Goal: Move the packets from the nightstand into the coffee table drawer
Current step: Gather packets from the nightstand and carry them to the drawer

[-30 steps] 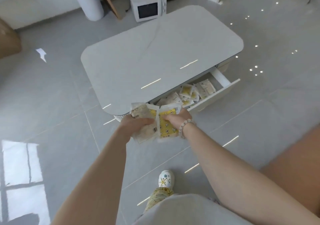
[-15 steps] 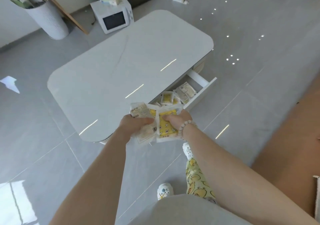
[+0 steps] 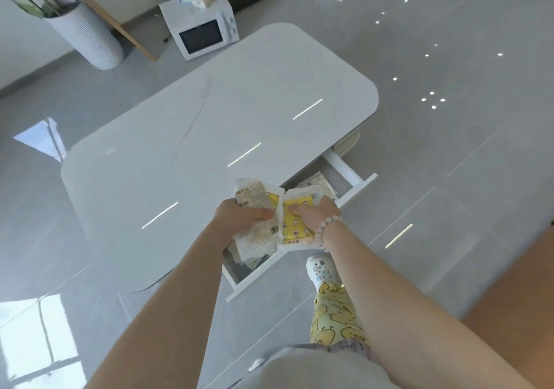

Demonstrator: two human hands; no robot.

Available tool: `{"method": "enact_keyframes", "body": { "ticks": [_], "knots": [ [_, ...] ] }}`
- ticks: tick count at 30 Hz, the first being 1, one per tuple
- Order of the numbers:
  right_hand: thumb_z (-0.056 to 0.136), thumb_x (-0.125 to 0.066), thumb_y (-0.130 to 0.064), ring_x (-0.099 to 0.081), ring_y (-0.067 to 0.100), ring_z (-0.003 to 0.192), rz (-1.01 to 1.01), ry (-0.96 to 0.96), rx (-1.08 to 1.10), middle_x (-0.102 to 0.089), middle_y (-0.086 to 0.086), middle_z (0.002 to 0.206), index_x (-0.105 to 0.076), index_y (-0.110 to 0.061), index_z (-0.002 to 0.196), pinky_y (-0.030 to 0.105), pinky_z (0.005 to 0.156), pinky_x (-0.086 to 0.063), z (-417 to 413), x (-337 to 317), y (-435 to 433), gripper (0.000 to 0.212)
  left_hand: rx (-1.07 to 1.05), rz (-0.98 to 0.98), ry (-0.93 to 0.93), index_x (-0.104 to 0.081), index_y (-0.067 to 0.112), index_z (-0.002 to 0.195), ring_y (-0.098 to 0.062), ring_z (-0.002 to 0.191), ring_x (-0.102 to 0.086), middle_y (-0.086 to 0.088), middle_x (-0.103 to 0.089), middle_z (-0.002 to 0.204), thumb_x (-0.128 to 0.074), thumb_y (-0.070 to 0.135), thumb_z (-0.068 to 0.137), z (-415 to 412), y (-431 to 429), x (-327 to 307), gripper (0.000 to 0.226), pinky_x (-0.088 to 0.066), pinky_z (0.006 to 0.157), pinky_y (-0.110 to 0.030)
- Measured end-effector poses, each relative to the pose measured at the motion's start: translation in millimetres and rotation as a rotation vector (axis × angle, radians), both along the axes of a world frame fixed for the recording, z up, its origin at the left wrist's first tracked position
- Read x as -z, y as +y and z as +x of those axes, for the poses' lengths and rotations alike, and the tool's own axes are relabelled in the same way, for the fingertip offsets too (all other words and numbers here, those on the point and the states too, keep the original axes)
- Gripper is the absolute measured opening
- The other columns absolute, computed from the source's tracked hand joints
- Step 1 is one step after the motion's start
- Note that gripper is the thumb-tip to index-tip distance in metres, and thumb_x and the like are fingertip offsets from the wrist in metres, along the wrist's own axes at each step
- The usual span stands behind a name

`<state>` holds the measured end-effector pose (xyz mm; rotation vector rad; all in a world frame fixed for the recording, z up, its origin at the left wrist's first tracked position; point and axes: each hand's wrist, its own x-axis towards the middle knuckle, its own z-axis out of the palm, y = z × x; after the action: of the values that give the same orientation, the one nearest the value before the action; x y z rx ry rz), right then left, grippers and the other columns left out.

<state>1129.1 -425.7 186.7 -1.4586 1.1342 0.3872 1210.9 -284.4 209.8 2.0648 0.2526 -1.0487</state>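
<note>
the left hand point(image 3: 242, 217) grips a pale stack of packets point(image 3: 258, 234), and the right hand point(image 3: 315, 213) grips a yellow packet point(image 3: 295, 229), above the open drawer point(image 3: 349, 176) under the table point(image 3: 209, 124). best to lower them well inside before letting go, so none spill over the front.

Your right packet point(image 3: 295, 223): bright yellow, small white figures, white border. Your left packet point(image 3: 257, 234): cream-white, dark print, black barcode. Your bracelet point(image 3: 325, 229): pale pink-white beads. Your trousers point(image 3: 332, 316): yellow, duck pattern, dark outlines. Your shoe point(image 3: 321, 268): white, pastel charms. Table top point(image 3: 209, 112): glossy white, faint grey vein. Drawer point(image 3: 344, 168): white. Floor point(image 3: 449, 193): grey tile.
</note>
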Motion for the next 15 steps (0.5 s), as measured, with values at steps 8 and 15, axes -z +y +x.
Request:
{"method": "enact_keyframes", "body": {
  "ticks": [8,15],
  "knots": [
    [0.075,-0.073,-0.034,-0.062,0.026,0.106,0.038,0.106,-0.120,-0.058,0.009,0.122,-0.039,-0.011,0.137,0.038,0.087,-0.055,39,51,-80,0.074,-0.017,0.118,0.087,-0.061,0.022,0.081,-0.020,0.091,-0.061,0.002,-0.064,0.090,-0.085,0.030,0.066,36,-80,51,0.030,-0.050,0.080,-0.029],
    [0.072,-0.073,-0.040,-0.059,0.026,0.109,0.016,0.266,-0.226,-0.055,0.010,0.127,-0.041,-0.009,0.137,0.039,0.090,-0.053,51,118,-114,0.079,-0.064,0.162,0.205,-0.065,0.013,0.105,-0.019,0.093,-0.062,-0.001,-0.066,0.101,-0.086,0.034,0.064,31,-110,129,0.051,-0.053,0.082,-0.030]
  ]
}}
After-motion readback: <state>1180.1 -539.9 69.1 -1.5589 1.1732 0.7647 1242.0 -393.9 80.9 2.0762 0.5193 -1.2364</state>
